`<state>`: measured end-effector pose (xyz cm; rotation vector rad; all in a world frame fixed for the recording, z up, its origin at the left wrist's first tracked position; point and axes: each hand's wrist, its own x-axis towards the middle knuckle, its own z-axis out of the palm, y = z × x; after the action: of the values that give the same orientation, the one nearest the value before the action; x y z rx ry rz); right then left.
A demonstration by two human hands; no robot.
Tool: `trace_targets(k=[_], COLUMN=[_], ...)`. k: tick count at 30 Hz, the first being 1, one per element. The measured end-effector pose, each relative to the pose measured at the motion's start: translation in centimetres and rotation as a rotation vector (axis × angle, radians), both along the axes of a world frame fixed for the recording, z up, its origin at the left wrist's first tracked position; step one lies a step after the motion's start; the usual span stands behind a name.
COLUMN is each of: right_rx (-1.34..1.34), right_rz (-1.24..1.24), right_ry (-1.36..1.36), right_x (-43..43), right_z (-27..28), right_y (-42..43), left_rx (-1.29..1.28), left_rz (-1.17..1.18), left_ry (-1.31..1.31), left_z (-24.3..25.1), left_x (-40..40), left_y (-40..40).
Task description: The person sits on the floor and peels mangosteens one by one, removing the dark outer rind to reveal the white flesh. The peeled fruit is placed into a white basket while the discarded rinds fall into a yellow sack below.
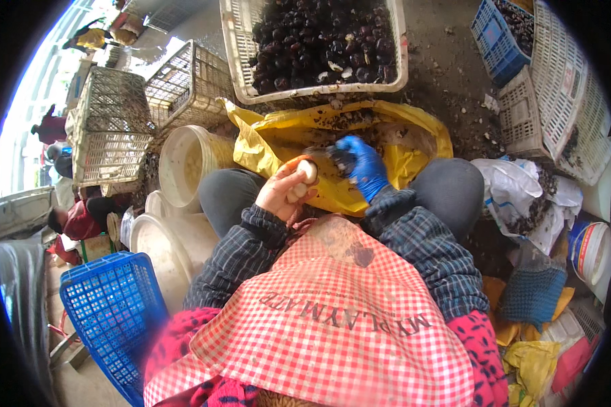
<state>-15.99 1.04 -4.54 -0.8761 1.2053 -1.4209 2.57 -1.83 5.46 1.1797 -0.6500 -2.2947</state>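
My left hand [280,191] is bare and curls around several peeled white water chestnuts [308,172]; one shows at the fingertips, others against the palm. Close on its right is my right hand [362,165] in a blue rubber glove. Its fingers close around a small dark tool [340,158], blurred, whose thin end reaches toward the left hand. Both hands are above an open yellow sack [417,119] between my knees, with dark scraps on its inner folds. Beyond it a white plastic crate [399,76] holds many dark unpeeled water chestnuts [315,46] and a few pale pieces.
White buckets [183,165] stand by my left knee, with a blue basket [114,310] nearer. Dirty crates [114,127] are stacked at left; people [84,219] sit beyond. On the right are white crates [565,81], a blue crate [504,46] and a scrap-strewn white sack [519,188].
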Motion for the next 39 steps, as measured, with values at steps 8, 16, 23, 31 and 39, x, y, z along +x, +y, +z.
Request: trace_targets(k=[8,16,23,31,39], right_rx=[-0.007,0.132,0.203,0.077,-0.010], right_rz=[0.040,0.035,0.002,-0.061,0.189], right_ry=[0.069,0.173,0.142,-0.171,0.534], right_x=[0.4,-1.2,-0.9,-0.8,-0.9], right_z=[2.1,3.2,1.5,3.7,3.8], right_y=[0.8,0.3,0.5,0.7,1.1], left_rx=[0.002,0.064,0.017,0.081,0.032], left_rz=[0.052,0.067,-0.049,-0.077,-0.134], left_ry=[0.071,-0.074,-0.094,0.001,-0.079], left_z=[0.0,0.5,0.6,0.0,-0.1], left_x=[-0.3,-0.8,-0.3,-0.3,-0.6], left_y=[-0.5,-0.1,-0.2,-0.6,-0.1])
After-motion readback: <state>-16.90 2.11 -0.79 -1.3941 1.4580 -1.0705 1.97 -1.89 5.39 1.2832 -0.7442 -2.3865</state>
